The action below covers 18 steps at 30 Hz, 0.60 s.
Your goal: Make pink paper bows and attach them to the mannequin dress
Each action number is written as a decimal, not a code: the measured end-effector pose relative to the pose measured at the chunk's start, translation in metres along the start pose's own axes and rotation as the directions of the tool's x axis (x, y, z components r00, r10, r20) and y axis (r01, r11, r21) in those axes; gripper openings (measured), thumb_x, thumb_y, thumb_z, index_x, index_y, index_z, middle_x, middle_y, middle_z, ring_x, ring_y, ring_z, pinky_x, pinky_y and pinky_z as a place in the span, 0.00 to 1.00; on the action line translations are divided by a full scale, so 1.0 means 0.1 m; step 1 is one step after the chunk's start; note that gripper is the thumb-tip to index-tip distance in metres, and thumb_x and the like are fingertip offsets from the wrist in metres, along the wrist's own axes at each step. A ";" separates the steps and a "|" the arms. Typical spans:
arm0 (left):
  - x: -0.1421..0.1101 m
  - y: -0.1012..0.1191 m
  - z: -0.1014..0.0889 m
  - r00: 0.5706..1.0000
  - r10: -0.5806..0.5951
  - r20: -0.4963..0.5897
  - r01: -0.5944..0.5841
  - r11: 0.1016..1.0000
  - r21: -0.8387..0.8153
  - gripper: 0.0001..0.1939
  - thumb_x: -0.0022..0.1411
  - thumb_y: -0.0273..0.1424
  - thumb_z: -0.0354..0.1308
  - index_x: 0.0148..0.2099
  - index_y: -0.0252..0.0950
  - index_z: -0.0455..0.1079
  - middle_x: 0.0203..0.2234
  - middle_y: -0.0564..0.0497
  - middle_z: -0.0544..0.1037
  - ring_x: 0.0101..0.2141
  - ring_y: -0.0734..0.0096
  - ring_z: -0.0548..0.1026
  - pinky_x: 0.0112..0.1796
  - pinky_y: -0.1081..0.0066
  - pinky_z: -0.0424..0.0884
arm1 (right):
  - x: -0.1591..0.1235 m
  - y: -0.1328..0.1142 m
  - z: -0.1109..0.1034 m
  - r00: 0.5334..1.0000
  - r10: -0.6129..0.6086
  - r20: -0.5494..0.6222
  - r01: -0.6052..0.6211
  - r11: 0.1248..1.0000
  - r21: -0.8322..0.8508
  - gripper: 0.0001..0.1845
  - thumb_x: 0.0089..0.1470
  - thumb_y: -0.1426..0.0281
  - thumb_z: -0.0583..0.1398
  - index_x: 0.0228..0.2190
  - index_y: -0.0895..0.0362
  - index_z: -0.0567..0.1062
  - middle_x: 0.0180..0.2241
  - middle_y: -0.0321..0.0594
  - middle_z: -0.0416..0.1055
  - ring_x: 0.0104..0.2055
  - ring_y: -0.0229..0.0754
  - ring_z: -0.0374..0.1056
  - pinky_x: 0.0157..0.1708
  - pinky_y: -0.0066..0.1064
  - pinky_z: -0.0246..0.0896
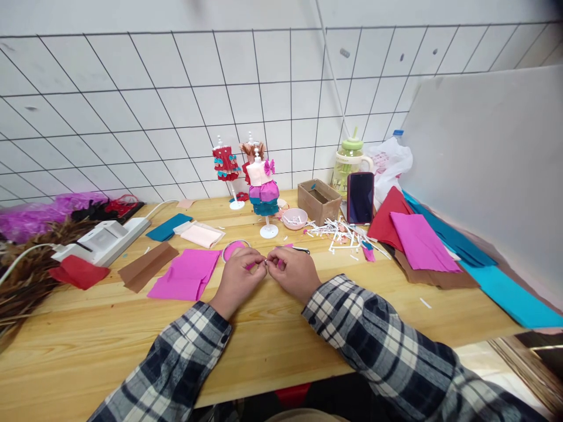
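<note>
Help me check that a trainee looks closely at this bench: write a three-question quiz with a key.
1. True or false: the phone stands upright to the right of the box.
2. Fill in: the bow on the front mannequin is ____.
3. What are the fingertips of the left hand and right hand doing?

Key:
1. True.
2. Pink.
3. Meeting in a pinch at a small piece, too tiny to identify.
</note>
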<state>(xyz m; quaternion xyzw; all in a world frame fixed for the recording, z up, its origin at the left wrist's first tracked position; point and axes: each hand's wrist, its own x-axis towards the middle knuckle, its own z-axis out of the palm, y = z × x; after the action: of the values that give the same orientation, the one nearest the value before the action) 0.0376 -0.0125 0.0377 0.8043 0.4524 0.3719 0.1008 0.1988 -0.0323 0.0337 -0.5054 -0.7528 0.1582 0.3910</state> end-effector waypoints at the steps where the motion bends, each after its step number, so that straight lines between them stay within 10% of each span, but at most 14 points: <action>1: 0.00 0.00 0.00 1.000 0.004 0.000 -0.004 1.000 -0.006 0.08 0.55 0.28 0.55 0.28 0.37 0.75 0.26 0.50 0.77 0.31 0.67 0.73 0.36 0.67 0.67 | 0.00 0.00 0.00 1.000 0.008 -0.001 -0.008 1.000 0.014 0.05 0.54 0.69 0.59 0.30 0.54 0.76 0.30 0.33 0.75 0.30 0.35 0.66 0.30 0.25 0.54; 18: -0.01 -0.01 -0.02 0.998 -0.057 0.007 0.057 0.995 -0.082 0.07 0.51 0.26 0.54 0.27 0.37 0.73 0.25 0.50 0.77 0.32 0.65 0.73 0.38 0.65 0.67 | 0.07 0.13 0.15 0.965 0.254 0.058 -0.251 0.849 0.465 0.03 0.45 0.69 0.59 0.25 0.57 0.71 0.17 0.28 0.61 0.18 0.31 0.54 0.18 0.23 0.48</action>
<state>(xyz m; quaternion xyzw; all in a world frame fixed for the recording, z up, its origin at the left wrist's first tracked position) 0.0354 -0.0130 0.0382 0.7870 0.4593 0.3852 0.1456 0.1949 -0.0182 0.0188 -0.4909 -0.6180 0.3836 0.4794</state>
